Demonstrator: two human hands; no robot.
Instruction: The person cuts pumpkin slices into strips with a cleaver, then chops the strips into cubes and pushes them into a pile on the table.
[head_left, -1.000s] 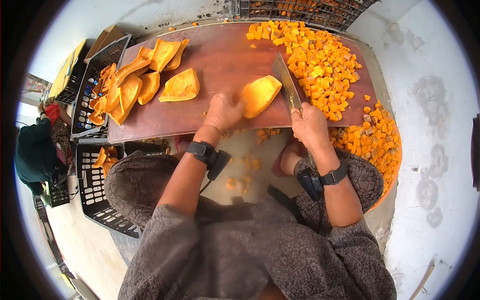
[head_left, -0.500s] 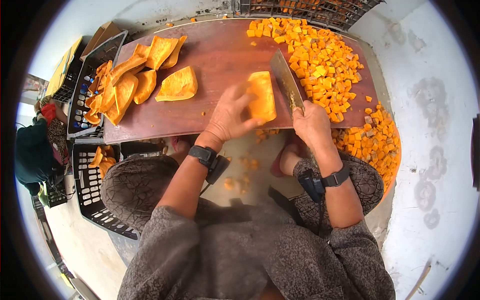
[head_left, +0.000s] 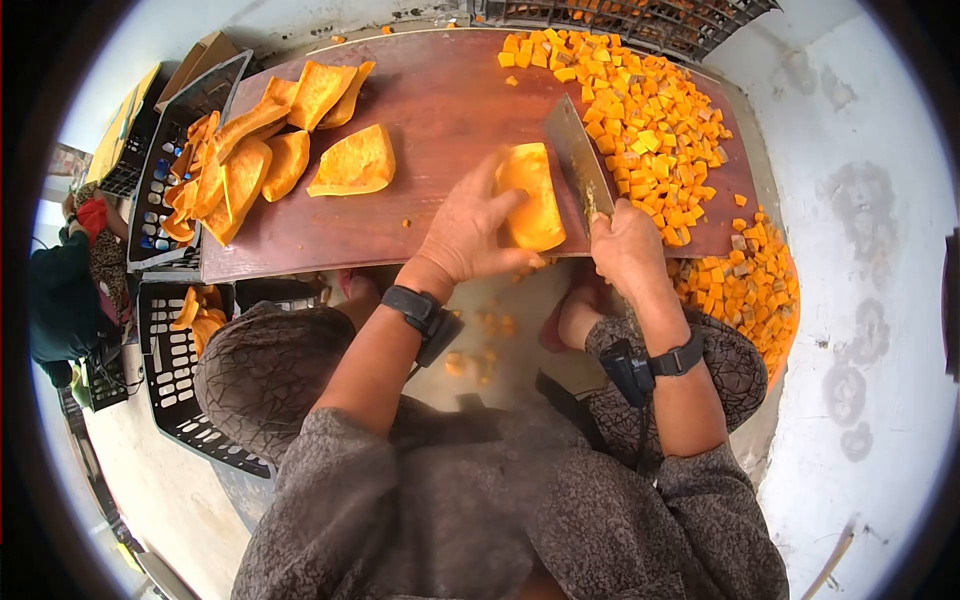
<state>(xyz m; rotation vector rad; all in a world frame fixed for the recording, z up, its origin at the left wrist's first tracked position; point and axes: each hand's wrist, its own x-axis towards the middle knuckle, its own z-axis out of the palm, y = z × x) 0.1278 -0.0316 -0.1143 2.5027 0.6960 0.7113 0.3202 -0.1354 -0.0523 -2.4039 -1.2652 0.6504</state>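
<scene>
A slab of orange pumpkin [head_left: 532,200] lies near the front edge of the reddish board, upright in the view. At its left side is my left hand [head_left: 465,225], fingers spread; one finger overlaps the slab, and the thumb points toward its lower end. My right hand [head_left: 628,245] is wrapped round the handle of a cleaver [head_left: 577,150]. The broad blade stands just right of the slab, a narrow gap between them. Beyond the blade, a heap of pumpkin cubes [head_left: 650,130] covers the board's right side. A single pumpkin piece [head_left: 355,163] lies left of my left hand.
Pumpkin pieces [head_left: 240,170] are piled at the left of the board [head_left: 440,90]. Black crates [head_left: 165,385] stand on the left, another crate [head_left: 650,22] at the back. More cubes [head_left: 745,290] fill a container by my right knee. A person [head_left: 75,290] is at far left.
My left hand has shifted slightly right, its finger now overlapping the pumpkin slab. The slab sits a little further right at its lower end. The cleaver stays beside it.
</scene>
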